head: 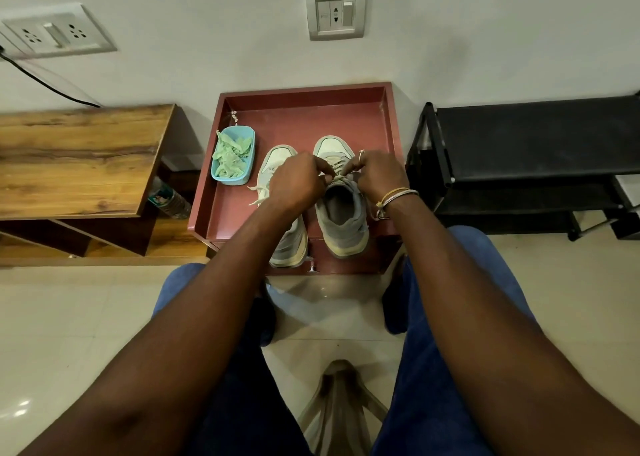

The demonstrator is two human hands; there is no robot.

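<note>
Two grey sneakers stand side by side, toes to the wall, on a dark red tray-topped stand (298, 109). Over the right sneaker (341, 223) both hands work the pale lace (341, 177) near the top eyelets. My left hand (298, 182) pinches the lace from the left. My right hand (379, 175), with a ring and wrist threads, pinches it from the right. The left sneaker (289, 244) is partly hidden under my left hand and forearm; loose lace ends trail off its left side.
A blue plastic tub (250, 150) of pale green laces sits at the stand's left. A wooden shelf unit (79, 157) is on the left with a bottle (169, 199) beneath it, a black rack (530, 137) on the right. Wall sockets above.
</note>
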